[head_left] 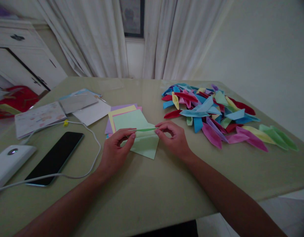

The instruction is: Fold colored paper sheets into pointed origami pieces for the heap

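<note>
Between my two hands is a light green sheet of paper (145,144), its far edge folded or curled over. My left hand (117,146) pinches that edge at its left end, thumb and fingers together. At the other end my right hand (175,138) pinches the same edge. The near part of the sheet slants down toward the table. Just behind it lies a stack of coloured paper (127,119), with pale green on top and yellow, pink and purple edges showing; my left hand partly covers its near side.
A heap of folded coloured paper pieces (203,110) spreads over the right side of the table (147,197). To the left are a black phone (55,158), a white power bank (12,164), a white cable (99,151) and printed papers (40,118). Curtains (92,39) hang behind.
</note>
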Motion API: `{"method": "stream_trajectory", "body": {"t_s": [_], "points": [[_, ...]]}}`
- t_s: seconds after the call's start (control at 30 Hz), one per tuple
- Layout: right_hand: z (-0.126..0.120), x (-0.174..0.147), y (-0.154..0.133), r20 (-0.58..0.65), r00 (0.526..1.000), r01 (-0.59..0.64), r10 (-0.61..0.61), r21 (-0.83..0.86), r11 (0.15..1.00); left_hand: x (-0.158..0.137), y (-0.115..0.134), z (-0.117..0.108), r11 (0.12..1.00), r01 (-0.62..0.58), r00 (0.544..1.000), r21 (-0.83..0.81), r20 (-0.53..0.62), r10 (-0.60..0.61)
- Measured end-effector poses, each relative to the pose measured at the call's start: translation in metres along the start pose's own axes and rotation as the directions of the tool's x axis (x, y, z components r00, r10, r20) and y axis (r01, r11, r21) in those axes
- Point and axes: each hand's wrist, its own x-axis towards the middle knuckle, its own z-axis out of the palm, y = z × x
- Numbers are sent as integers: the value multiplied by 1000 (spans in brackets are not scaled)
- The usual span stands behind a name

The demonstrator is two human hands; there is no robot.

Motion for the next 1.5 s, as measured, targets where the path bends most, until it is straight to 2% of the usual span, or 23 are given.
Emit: {"method": "stream_trajectory", "body": {"t_s": [0.23,0.4,0.57,0.7,0.87,0.97,1.13,1.3,1.5], "points": [[0,0,4,4,999,-32,33,-103,994,2,-2,-1,999,27,999,45,21,-28],[-1,0,6,22,999,-32,34,-79,996,2,-3,-3,995,-26,999,101,48,21],[-3,1,7,50,999,17,-12,-114,993,3,-2,-5,952,-224,969,208,150,195],[-5,3,7,72,997,42,-32,-144,989,4,-6,-6,904,-287,953,317,192,235],[-8,6,6,191,979,88,-72,-76,993,7,-11,-8,896,-269,958,354,192,212],[-10,7,6,222,970,130,-101,-118,984,8,-9,-9,906,-252,962,341,191,195],[-9,9,9,214,968,174,-134,-186,967,7,-5,-7,946,-212,961,247,229,156],[-7,8,9,167,977,171,-131,-249,953,6,-8,-6,967,-136,975,214,201,93],[-7,8,11,88,995,66,-43,-274,960,7,-11,-7,947,-239,947,215,268,178]]}}
